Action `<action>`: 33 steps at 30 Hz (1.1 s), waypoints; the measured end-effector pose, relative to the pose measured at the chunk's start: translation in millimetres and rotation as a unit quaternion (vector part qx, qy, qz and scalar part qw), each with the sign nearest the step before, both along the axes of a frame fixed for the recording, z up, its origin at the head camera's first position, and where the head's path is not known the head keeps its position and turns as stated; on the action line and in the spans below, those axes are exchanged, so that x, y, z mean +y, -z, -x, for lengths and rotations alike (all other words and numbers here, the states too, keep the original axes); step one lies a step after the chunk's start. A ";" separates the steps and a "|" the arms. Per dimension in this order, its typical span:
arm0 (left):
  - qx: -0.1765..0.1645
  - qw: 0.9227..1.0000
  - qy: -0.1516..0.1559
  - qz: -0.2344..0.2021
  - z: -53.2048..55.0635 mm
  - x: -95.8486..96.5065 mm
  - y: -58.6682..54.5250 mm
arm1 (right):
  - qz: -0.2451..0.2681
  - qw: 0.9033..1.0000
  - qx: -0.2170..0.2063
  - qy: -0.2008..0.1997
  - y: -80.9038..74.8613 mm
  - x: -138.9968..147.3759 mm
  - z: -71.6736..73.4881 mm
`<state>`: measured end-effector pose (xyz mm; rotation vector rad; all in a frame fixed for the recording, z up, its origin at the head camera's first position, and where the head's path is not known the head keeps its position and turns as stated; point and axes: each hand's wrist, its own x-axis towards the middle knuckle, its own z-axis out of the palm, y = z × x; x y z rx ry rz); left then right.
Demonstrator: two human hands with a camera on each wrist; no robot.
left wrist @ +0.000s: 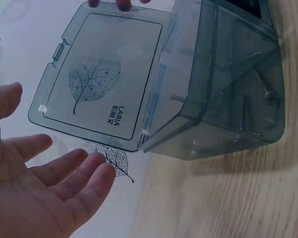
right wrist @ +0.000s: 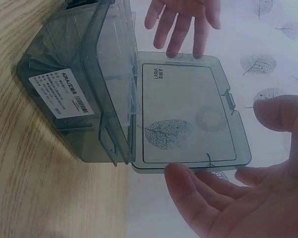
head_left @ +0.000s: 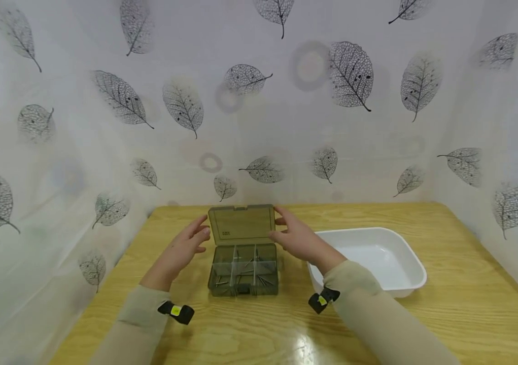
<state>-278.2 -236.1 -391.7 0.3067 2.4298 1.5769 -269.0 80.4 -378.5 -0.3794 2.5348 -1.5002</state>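
Observation:
A smoky, see-through compartment box (head_left: 222,291) stands on the table with its hinged lid (head_left: 242,223) raised upright. Screws (left wrist: 266,88) lie in several of its compartments, seen through the side wall in the left wrist view. Left of the lid is my left hand (head_left: 180,252), its fingers loosely spread and apart from the box. My right hand (head_left: 303,240) is at the lid's right edge, fingers extended and thumb held away. In the right wrist view its fingertips (right wrist: 176,173) are right at that edge; contact is hard to tell.
A white rectangular tray (head_left: 416,276) sits on the wooden table (head_left: 240,334) at the right, partly behind my right forearm. A white curtain with a leaf print (head_left: 286,121) hangs behind and on both sides. A printed label (right wrist: 62,94) is on the box's side.

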 end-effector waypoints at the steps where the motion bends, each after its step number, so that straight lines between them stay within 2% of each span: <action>1: -0.002 1.000 0.004 0.000 -0.1 0.5 0.0 | 0.001 1.000 -0.001 0.001 0.8 -0.2 -0.2; 6: 0.006 1.000 0.016 -0.003 -3.0 -0.6 3.3 | 0.021 1.000 -0.009 0.000 3.8 -0.6 -2.6; 11: 0.024 0.999 0.036 -0.030 -5.8 -3.3 8.3 | 0.055 0.998 -0.014 -0.002 3.8 -0.2 -6.4; 16: 0.032 0.998 0.042 -0.039 -7.0 -4.2 12.1 | 0.061 0.998 0.002 -0.001 5.3 1.0 -10.3; 22: 0.033 0.999 0.036 -0.022 -13.0 -8.1 15.8 | 0.033 0.999 0.038 -0.007 13.2 3.3 -15.4; 28: 0.069 0.996 0.053 -0.001 -20.5 -11.5 17.4 | -0.030 0.996 0.083 -0.031 16.9 2.6 -25.1; 33: 0.103 0.992 0.067 0.032 -25.6 -11.9 18.1 | -0.076 0.988 0.121 -0.061 15.4 0.5 -32.4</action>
